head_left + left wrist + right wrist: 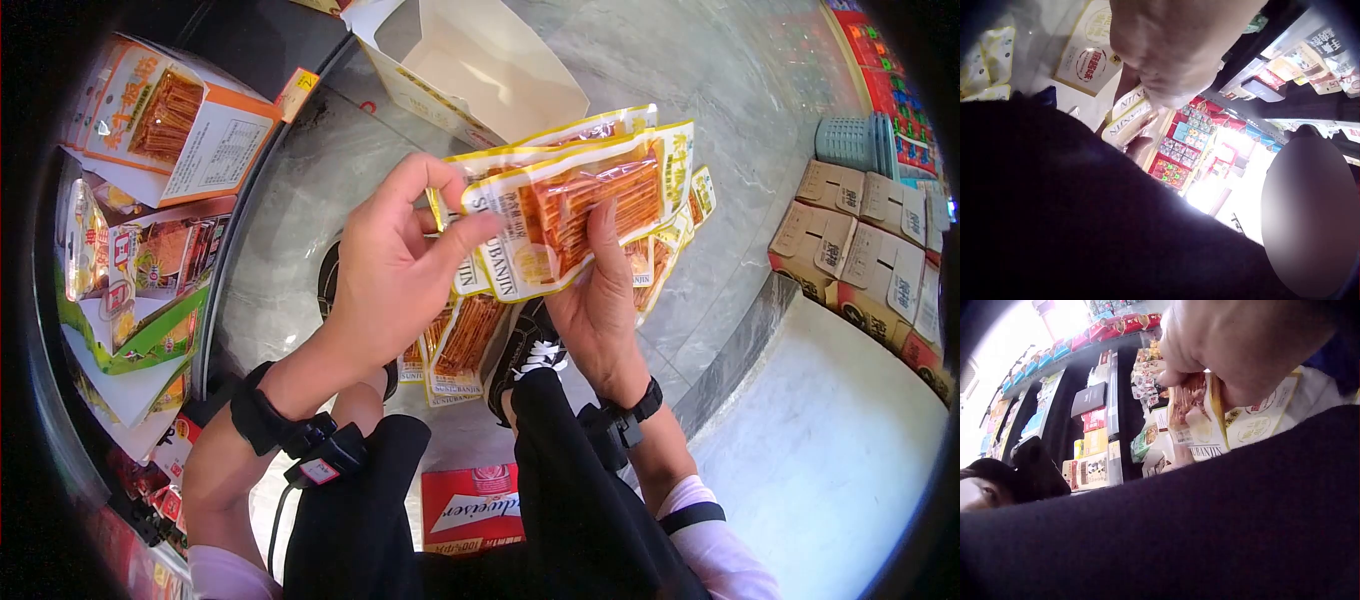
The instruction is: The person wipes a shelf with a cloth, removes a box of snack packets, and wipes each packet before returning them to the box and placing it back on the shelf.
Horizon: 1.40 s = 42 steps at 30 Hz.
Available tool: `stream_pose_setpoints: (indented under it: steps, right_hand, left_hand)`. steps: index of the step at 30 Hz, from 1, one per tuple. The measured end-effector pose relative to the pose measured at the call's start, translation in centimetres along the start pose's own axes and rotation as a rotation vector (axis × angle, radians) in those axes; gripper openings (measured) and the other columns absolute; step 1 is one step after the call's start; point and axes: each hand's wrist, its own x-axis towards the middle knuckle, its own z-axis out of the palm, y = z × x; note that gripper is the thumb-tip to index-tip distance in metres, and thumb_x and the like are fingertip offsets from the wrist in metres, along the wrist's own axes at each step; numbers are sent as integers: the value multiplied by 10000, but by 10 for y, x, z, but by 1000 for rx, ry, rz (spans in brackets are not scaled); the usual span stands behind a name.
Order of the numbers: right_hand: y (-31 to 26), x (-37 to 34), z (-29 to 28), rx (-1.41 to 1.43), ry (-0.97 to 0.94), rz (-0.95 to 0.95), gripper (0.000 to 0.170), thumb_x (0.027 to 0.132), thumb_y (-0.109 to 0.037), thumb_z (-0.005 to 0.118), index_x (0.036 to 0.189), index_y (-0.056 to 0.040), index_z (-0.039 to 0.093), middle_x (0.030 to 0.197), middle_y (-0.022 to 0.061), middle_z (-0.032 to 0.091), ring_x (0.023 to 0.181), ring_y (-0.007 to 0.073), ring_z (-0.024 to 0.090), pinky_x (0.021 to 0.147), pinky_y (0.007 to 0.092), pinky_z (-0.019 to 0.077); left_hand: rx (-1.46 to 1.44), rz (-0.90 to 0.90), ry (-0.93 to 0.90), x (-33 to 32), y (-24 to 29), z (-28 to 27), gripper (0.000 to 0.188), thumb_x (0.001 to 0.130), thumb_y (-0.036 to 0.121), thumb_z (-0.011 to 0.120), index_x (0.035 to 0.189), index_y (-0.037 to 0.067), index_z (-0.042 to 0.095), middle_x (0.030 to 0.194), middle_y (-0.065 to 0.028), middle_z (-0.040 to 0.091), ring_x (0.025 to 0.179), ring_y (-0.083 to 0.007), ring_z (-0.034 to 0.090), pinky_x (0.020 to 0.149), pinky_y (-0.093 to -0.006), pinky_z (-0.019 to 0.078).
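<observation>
Above the floor my right hand (pixel 600 325) holds a small stack of flat snack packets (pixel 610 200), its thumb across the front one. Reddish-brown strips show through the clear fronts, with white and yellow borders. My left hand (pixel 395 270) pinches the stack's left edge, the thumb over the front packet and the other fingers bent behind. In the right wrist view, the front packet (pixel 1197 419) shows below my hand. The left wrist view shows only packet ends (pixel 1129 122). Under the stack more snack packets (pixel 465 345) lie on the floor between the shoes.
An open white carton (pixel 480 65) stands on the floor beyond the hands. Shelving at left holds an orange-and-white display box (pixel 170 120) and bagged snacks (pixel 150 270). Brown cartons (pixel 860 240) line the right, near a blue basket (pixel 850 145). A red box (pixel 470 510) sits between the legs.
</observation>
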Motion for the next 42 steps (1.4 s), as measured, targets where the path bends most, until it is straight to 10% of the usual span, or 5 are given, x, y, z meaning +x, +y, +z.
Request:
stream_pose_setpoints:
  steps: [6,18,24,29,42]
  right_hand:
    - [-4,1,0,44,-105,-111,461,864,-271,563,1244,-65,401,1209,76,499,1124,203,476,980,389,381]
    - [-12,1,-2,18,-14,-148,439,864,-221,569,1238,-57,406,1205,61,500,1121,198,471,1000,394,340]
    - [4,0,-2,361,-146,267,520,873,-399,496,1240,-42,404,1176,141,515,1085,251,513,943,416,418]
    - [-2,5,-7,360,-130,253,460,877,-310,522,1237,-47,410,1177,141,513,1090,260,507,954,429,406]
    - [-1,-3,-10,65,-88,-18,495,837,-231,602,1257,-67,395,1231,60,489,1166,217,438,1019,416,310]
  left_hand:
    - [330,128,-8,1,-3,-12,133,842,-45,515,922,18,428,840,-76,608,783,-60,583,598,-200,479]
    - [-10,-325,-186,7,1,-25,271,842,77,582,1098,2,532,990,-70,628,857,-93,584,718,-230,479]
    - [-354,-263,-373,3,-4,-24,268,809,52,610,1069,7,558,1003,-65,623,865,-104,585,764,-242,469]
    - [-212,-370,-422,7,8,-29,216,830,55,583,1045,35,572,781,-15,602,637,-60,526,531,-197,384]
    - [-603,-572,-110,5,-16,-16,240,922,154,446,1098,1,503,983,-60,574,800,-111,558,735,-226,443]
